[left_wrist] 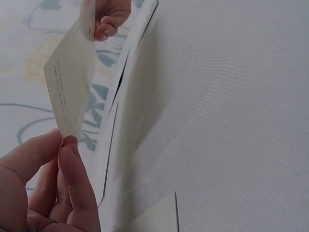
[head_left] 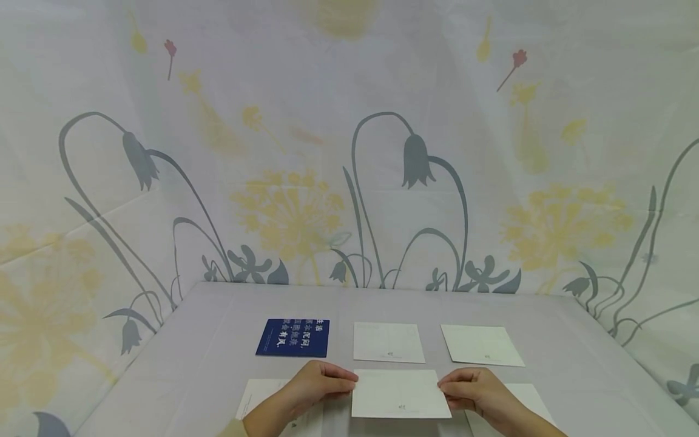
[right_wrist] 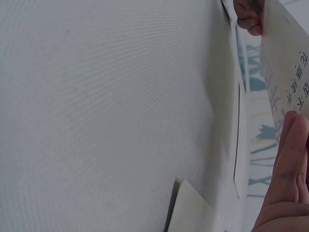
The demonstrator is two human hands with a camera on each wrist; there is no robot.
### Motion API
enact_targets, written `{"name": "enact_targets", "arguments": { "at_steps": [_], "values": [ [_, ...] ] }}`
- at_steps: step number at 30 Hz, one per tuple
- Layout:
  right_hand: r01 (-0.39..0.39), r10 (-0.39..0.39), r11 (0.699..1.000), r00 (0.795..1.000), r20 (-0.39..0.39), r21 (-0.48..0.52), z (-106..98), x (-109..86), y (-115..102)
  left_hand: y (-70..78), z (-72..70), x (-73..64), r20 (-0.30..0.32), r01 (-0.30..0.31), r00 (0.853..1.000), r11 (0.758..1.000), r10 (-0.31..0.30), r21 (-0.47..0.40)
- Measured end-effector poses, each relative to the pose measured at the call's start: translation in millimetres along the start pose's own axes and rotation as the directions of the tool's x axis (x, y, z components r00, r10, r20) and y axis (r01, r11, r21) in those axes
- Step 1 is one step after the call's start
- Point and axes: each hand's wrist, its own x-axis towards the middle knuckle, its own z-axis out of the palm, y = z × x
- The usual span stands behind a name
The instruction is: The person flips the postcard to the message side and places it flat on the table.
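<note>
Between both hands, a white postcard is held raised off the table. My left hand pinches its left edge between thumb and fingers. At the opposite edge, my right hand pinches it the same way. A small dark mark shows near the lower edge of its upper face. In the right wrist view, the postcard's face carries handwritten-looking dark characters. The left wrist view shows small printed lines on the card and a gap between it and the table.
Behind the hands lie a dark blue card with white characters and two white cards, one in the middle and one on the right. More white cards lie partly under the left and right forearms. A flower-printed curtain hangs behind the table.
</note>
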Motion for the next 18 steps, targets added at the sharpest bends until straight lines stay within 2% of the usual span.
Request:
{"name": "enact_targets", "arguments": {
  "at_steps": [10,18],
  "values": [
    [-0.053,0.042,0.994,0.992,-0.12,-0.097,5.3,3.5,0.4,-0.1,3.1,-2.1,-0.022,0.017,1.0,0.999,-0.018,-0.031],
    [-0.074,0.056,0.992,0.983,-0.175,-0.099,7.6,4.4,1.4,-3.6,5.3,-0.5,-0.035,-0.006,0.999,0.999,0.004,-0.044]
  ]
}}
